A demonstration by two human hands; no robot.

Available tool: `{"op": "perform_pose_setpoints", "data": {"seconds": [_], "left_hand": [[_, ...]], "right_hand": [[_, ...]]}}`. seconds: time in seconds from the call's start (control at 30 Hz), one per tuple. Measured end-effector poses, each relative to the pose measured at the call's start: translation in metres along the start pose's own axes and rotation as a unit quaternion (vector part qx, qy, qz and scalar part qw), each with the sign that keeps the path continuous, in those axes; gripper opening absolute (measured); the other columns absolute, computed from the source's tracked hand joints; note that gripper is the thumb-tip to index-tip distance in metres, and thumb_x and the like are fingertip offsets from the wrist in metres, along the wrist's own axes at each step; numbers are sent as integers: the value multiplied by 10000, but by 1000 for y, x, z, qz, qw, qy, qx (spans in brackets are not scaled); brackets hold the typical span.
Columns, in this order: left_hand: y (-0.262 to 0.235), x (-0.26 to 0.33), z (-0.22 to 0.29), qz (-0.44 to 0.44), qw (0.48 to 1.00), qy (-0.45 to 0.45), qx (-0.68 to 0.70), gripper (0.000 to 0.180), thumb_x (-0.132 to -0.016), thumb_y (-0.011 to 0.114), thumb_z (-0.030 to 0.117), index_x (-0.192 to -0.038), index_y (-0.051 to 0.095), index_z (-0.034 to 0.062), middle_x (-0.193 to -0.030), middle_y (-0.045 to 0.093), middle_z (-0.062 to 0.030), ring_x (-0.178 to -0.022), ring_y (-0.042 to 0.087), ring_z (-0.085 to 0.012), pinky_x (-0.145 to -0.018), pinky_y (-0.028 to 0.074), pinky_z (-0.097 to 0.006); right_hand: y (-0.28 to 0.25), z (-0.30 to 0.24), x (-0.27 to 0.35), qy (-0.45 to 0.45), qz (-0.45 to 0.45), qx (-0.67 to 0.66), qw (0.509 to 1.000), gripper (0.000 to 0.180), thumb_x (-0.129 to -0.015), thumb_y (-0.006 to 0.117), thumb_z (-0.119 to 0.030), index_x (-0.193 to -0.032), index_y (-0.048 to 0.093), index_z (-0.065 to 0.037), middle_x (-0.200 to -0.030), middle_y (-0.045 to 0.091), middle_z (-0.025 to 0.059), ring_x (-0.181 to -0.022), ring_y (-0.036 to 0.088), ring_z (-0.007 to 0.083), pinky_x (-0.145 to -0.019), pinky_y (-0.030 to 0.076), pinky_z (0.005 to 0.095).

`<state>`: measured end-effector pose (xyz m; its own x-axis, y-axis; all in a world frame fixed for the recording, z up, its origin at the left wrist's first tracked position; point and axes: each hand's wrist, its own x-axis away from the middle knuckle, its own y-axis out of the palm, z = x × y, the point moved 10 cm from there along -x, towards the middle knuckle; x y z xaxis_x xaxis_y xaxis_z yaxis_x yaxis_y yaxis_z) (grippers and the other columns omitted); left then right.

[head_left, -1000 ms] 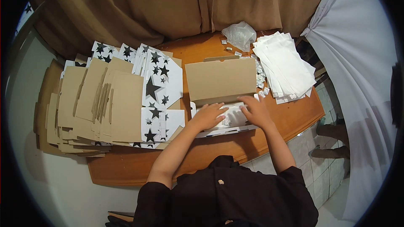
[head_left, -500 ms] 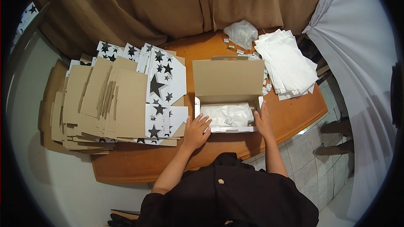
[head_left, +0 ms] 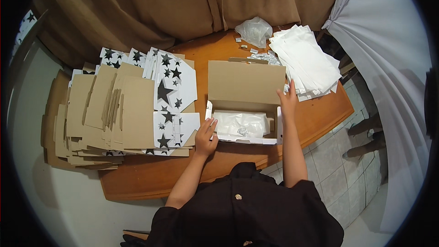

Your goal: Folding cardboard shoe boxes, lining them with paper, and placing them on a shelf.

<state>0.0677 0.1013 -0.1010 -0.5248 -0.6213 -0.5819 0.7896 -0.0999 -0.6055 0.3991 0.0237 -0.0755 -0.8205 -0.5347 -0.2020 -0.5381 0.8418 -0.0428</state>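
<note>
An open cardboard box [head_left: 246, 140], white outside and brown inside, stands in the middle of the table with its brown lid [head_left: 246, 82] raised at the far side. In it lies a flat white packet [head_left: 228, 120] with a small clear sachet [head_left: 242, 131] on top. My left hand [head_left: 206, 139] grips the box's near left corner, its fingers bent over the wall. At the lid's right edge is my right hand [head_left: 287, 103], fingers stretched upward and thumb spread across the front of the lid; it holds nothing that I can see.
Flat brown cardboard blanks [head_left: 132, 110] and star-printed white ones [head_left: 176, 82] pile up on the left. At the far right are a stack of white sheets [head_left: 306, 64], a clear plastic bag [head_left: 255, 32] and small sachets [head_left: 267, 57]. A person's legs [head_left: 366, 137] show beyond the table.
My right hand has moved up from the box's right wall to the lid's edge. My left hand's fingers have bent more around the near left corner. The view has shifted slightly.
</note>
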Motion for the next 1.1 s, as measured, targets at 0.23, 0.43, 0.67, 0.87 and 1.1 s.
{"op": "perform_pose_setpoints", "data": {"seconds": [0.23,0.43,0.67,0.87,1.1], "left_hand": [[1,-2,6,-5,996,-20,-89,362,-764,571,103,-1121,632,100,-1171,568,-134,-1122,520,-324,-962,358,-487],[12,29,32,-32,981,84,-170,297,-792,664,339,-1075,665,251,-1174,550,-76,-1159,473,-261,-1012,225,-541],[23,28,47,8,971,67,-230,200,-760,695,357,-959,701,339,-1299,452,-53,-1283,264,-279,-1034,51,-490],[20,29,56,49,949,104,-293,146,-736,710,330,-881,709,347,-1273,456,-59,-1257,260,-270,-996,75,-482],[25,19,63,50,962,60,-262,178,-769,666,410,-907,698,303,-1238,476,-74,-1255,267,-263,-1002,12,-502]], "right_hand": [[45,-8,-50,32,4,-56,998,798,-772,689,-200,-1409,236,-37,-1252,421,159,-1101,480,241,-922,397,326],[52,-39,-37,51,-80,-98,991,618,-711,765,-358,-1167,486,-49,-1046,509,92,-956,505,177,-792,442,296],[21,-59,38,-100,-14,58,993,717,-617,834,-351,-1088,396,-33,-1045,435,104,-1018,438,221,-911,364,341],[4,-48,98,-168,-38,142,975,689,-570,865,-238,-1116,493,-44,-1189,443,153,-1199,406,344,-978,361,409],[-8,-45,116,-171,15,172,970,518,-600,850,-208,-1035,605,-74,-1204,440,131,-1190,413,332,-971,368,416]]}}
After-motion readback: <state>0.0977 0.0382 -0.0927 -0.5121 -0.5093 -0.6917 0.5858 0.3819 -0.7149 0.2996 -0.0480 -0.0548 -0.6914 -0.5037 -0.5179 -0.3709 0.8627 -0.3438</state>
